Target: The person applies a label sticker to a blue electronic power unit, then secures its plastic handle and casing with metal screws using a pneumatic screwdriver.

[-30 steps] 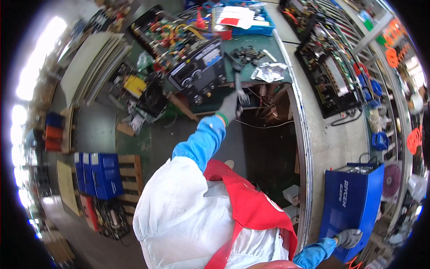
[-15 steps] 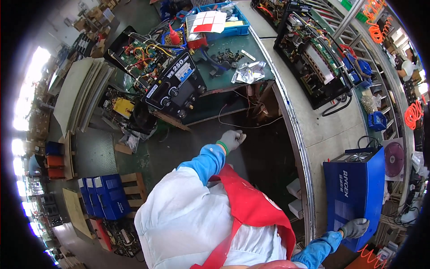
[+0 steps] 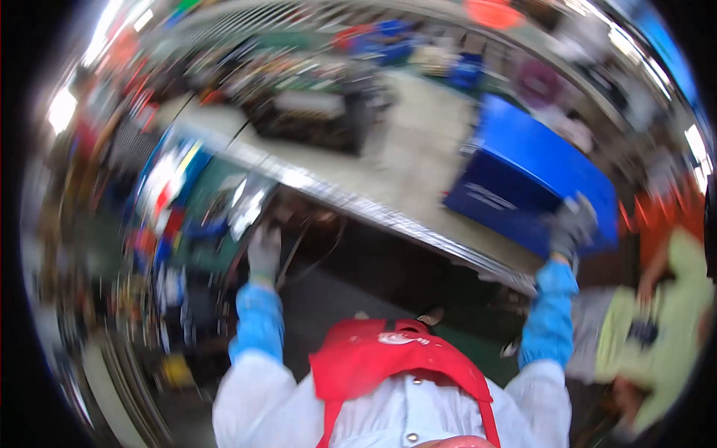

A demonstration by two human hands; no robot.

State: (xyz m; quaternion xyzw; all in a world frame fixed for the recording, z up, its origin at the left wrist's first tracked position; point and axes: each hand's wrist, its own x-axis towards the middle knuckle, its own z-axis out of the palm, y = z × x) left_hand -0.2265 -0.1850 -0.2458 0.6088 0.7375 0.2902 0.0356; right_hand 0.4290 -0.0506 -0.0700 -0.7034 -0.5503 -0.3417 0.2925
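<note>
Swung from the lower right to the upper right since half a second ago, along with the whole view: the blue case (image 3: 538, 164). Moved too, from above the dark floor to near the front of the green bench (image 3: 218, 178): the left hand (image 3: 264, 250), gloved in grey. Kept at the case as before: the right hand (image 3: 573, 225), likewise gloved.

Stands, this blue case, on the pale worktop (image 3: 418, 127), close to the metal trim (image 3: 321, 183) along the near edge. Over the case's right end, the right fingers, too smeared to tell whether flat or curled. Toward the silver packet (image 3: 248, 213), the left fingers, also blurred; cannot tell whether touching, grasping or free.

Left of the case on the same worktop, an opened black unit (image 3: 314, 119) with indistinct innards. In the gap before the trim, dark floor (image 3: 328, 295). Nearest, a red apron (image 3: 403, 358) over white clothing. At the right, a red-orange coiled hose (image 3: 648, 213) and, below, another person (image 3: 687, 313) in yellow-green.

On the green bench, a blue bin (image 3: 196, 163) with white-and-red paper and something yellow. Behind the worktop, blue containers (image 3: 388, 41) and a small blue bin (image 3: 466, 71), contents too blurred to tell.
</note>
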